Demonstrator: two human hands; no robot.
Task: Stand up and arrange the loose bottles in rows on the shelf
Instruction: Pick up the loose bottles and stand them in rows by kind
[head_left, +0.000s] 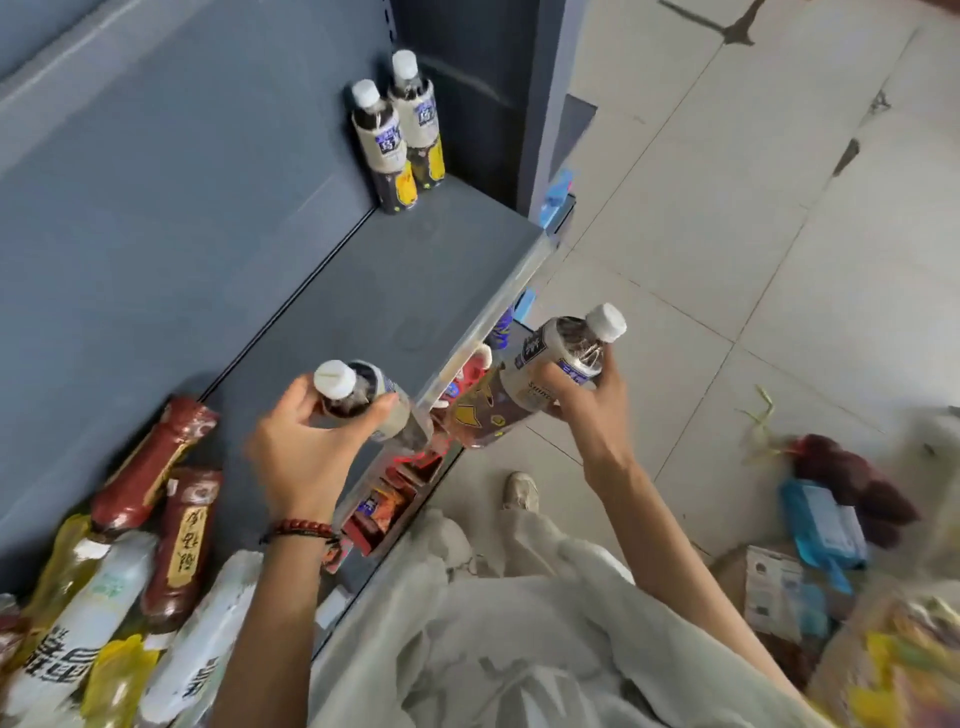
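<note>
Both hands are loaded here. The left hand (311, 447) has its fingers wrapped round the neck of a dark bottle (366, 387) over the shelf (395, 291), well short of the standing pair (400, 135). The right hand (582, 400) grips a second bottle (540, 379), tilted and out past the shelf edge, also well short of that pair. Imo carry each one right up beside the pair, set it flat on its base, and only let go once it's steady. The loose pile (156, 545) lies farthest from the pair.
</note>
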